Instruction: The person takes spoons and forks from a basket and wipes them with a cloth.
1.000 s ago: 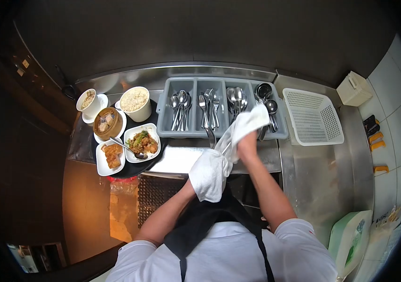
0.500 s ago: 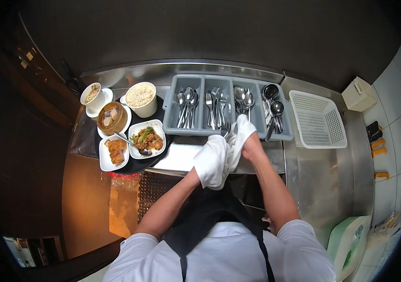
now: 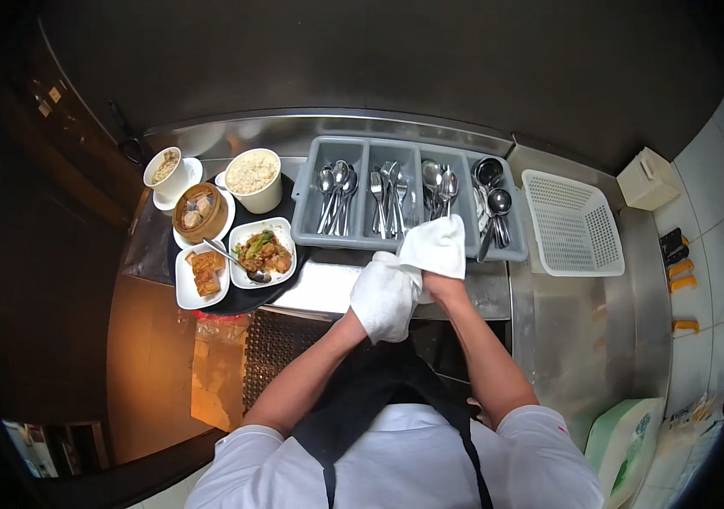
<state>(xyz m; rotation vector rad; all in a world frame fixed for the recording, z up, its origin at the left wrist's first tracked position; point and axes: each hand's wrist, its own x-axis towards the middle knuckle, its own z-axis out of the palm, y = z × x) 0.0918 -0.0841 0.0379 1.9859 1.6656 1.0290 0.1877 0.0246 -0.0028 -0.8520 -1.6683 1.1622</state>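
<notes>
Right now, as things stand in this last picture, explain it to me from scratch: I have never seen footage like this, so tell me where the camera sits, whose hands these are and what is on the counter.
The camera is worn on a person's head and looks down over their chest, so the two bare arms reaching forward are the wearer's own. The wide lens bends the edges of the picture.

Both hands meet over the steel counter and are wrapped in a white cloth: the left hand is bundled inside it, the right hand grips it from the other side. Whether anything lies inside the cloth cannot be seen.

Behind the hands stands a grey cutlery tray with spoons and forks sorted in compartments. To its right is a white perforated basket. To its left, a dark tray carries dishes of food, including a bowl of rice and a bamboo steamer.
</notes>
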